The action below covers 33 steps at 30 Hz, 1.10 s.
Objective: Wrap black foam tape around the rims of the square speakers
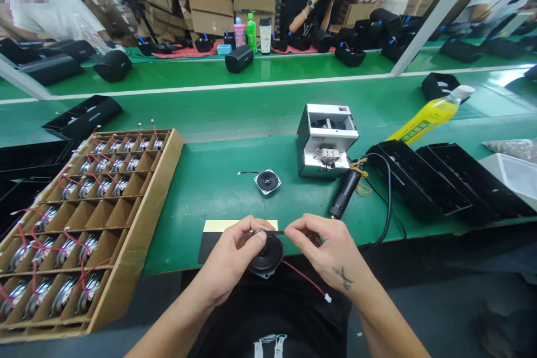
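My left hand [240, 251] grips a round black speaker driver [268, 256] by its upper left rim, just over the table's front edge. From the driver a red wire with a white plug [328, 297] hangs to the right. Between finger and thumb, my right hand [319, 243] pinches the end of a thin black strip [276, 232], which runs along the driver's upper edge. Under my left hand lies a sheet, black with a pale yellow band [220, 226], partly covered. A second speaker driver [268, 181] rests face up farther back, its wire stretching left.
A divided cardboard box [138, 224] of wired drivers stands left. Behind my right hand are a silver tape dispenser [327, 142] and a black electric screwdriver [346, 193] with its cable. Black housings [419, 179] and a yellow bottle [432, 117] lie right. Co-workers are across the line.
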### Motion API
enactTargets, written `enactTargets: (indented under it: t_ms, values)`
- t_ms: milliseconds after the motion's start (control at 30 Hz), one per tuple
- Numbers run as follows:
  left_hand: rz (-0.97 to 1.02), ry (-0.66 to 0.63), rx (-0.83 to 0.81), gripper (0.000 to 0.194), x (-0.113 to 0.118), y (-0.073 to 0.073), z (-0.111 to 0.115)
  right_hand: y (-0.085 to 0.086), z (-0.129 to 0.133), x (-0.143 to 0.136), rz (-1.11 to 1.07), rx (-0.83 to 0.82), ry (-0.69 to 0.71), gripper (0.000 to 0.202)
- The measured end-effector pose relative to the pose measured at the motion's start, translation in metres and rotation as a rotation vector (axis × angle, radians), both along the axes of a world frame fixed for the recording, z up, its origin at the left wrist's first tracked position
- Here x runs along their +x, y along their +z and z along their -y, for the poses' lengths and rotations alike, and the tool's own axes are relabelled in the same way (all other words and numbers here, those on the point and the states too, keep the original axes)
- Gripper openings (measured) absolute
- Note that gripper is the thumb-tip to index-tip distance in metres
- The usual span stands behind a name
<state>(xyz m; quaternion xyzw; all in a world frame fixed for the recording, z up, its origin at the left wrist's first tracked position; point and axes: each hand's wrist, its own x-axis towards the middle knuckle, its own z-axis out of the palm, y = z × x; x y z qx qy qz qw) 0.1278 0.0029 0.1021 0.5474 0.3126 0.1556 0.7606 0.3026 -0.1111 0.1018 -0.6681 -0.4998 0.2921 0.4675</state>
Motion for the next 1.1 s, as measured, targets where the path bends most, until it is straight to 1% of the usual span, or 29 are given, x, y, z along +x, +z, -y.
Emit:
enactTargets:
  t_ms: [200,367,500,700,833,900,933,967,1033,1100]
  values:
    - [-0.018,0.040,0.004,0.030,-0.001,-0.004,0.003,-0.002,0.002,-0.003,-0.008,0.008,0.003,0.019]
    - [-0.043,0.072,0.011,0.033,0.000,-0.007,0.004,-0.006,0.003,-0.005,-0.011,0.011,-0.005,0.022]
    - [-0.047,0.086,0.021,0.035,0.001,-0.006,0.003,-0.008,0.004,-0.007,-0.018,0.010,-0.009,0.024]
    - [-0.034,0.092,0.002,0.033,0.000,-0.007,0.002,-0.011,0.002,-0.009,-0.023,-0.014,-0.016,0.027]
    - [-0.042,0.089,0.045,0.030,0.000,-0.004,0.003,-0.012,0.002,-0.006,-0.013,-0.017,0.030,0.026]
    - [-0.038,0.057,0.076,0.027,0.000,-0.003,0.005,-0.017,0.003,-0.002,-0.004,-0.033,0.089,0.023]
    - [-0.028,0.042,0.099,0.025,0.000,-0.004,0.006,-0.022,0.003,0.001,-0.006,-0.085,0.142,0.027]
    - [-0.022,0.024,0.135,0.022,0.000,-0.005,0.006,-0.029,0.001,0.005,-0.011,-0.141,0.187,0.033]
    - [-0.035,0.006,0.236,0.020,0.001,-0.010,0.006,-0.046,-0.006,0.011,-0.024,-0.223,0.263,0.039]
    - [-0.052,0.004,0.339,0.026,0.001,-0.016,0.003,-0.060,-0.016,0.016,-0.051,-0.222,0.321,0.037]
